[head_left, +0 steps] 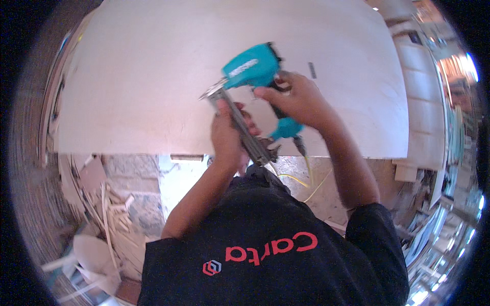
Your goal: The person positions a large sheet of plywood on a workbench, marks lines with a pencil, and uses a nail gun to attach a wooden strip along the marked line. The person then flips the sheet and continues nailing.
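Observation:
A teal pneumatic nail gun (pixel 251 64) is held over the near part of a large pale board (pixel 138 76), its metal nose pointing left. My right hand (pixel 305 99) is closed round its dark handle, with the thumb beside the trigger area. My left hand (pixel 226 136) grips the long grey magazine (pixel 237 117), which slants down toward my body. A yellow air hose (pixel 308 171) hangs from the fitting at the handle's base. On the board, just beyond my right hand, lies a small dark strip (pixel 312 70); its kind is too small to tell.
The board's near edge runs just in front of my body. Wood offcuts (pixel 120 217) are heaped on the floor at the lower left. More pale panels (pixel 421 97) stand along the right side, with blurred stacked material beyond them.

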Available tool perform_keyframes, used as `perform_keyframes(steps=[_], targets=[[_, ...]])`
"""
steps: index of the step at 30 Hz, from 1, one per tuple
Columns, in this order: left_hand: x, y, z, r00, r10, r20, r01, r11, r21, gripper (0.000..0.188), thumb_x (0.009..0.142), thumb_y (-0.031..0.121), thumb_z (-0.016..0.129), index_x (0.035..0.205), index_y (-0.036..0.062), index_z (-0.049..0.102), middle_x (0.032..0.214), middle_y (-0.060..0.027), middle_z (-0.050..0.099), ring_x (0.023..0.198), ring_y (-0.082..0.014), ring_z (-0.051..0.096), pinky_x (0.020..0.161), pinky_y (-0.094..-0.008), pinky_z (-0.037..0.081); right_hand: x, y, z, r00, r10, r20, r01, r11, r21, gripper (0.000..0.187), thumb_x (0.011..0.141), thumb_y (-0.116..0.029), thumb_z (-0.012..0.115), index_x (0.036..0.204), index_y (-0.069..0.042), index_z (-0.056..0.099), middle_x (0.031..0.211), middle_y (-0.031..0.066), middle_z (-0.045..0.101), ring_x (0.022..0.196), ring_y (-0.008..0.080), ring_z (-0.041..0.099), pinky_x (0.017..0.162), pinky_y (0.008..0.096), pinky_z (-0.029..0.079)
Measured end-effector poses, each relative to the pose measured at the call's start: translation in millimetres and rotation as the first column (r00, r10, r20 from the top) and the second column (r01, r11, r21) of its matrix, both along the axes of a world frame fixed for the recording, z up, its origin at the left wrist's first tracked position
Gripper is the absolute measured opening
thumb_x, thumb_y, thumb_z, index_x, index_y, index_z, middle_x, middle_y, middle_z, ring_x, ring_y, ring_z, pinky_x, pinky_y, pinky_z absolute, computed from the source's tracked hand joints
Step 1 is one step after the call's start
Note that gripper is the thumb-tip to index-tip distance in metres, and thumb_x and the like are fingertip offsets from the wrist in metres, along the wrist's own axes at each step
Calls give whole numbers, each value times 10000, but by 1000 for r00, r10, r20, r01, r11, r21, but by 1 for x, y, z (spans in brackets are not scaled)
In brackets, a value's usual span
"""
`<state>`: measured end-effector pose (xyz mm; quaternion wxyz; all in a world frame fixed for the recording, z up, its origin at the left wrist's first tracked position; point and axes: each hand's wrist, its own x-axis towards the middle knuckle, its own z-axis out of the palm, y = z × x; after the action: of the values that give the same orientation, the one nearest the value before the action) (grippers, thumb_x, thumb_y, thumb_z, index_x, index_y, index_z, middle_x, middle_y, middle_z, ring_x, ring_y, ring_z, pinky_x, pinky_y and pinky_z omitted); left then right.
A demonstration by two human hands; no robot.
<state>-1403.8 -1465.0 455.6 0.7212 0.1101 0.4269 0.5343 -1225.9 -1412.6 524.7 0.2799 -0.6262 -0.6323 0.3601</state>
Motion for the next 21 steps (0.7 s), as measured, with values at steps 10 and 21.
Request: perform_keyframes(steps=[10, 21], targets=[[-39, 38, -30, 999, 7, 32, -5, 998, -62, 599, 1056, 677, 464, 1106, 82, 518, 788, -28, 499, 647, -171, 490, 610, -361, 468, -85, -148, -73, 960, -280, 8, 279, 957, 81, 435, 937, -292, 791, 1183, 37, 649, 1019, 234, 666, 827, 319, 713, 714, 393, 575], [-54, 42, -25, 967, -251, -32, 250, 968, -23, 544, 1095, 616, 428, 1055, 78, 497, 787, -17, 484, 630, -150, 486, 574, -315, 455, -152, -148, -83, 767, -640, -45, 637, 768, -69, 542, 861, -495, 785, 987, 23, 684, 862, 241, 702, 841, 412, 720, 739, 489, 545]])
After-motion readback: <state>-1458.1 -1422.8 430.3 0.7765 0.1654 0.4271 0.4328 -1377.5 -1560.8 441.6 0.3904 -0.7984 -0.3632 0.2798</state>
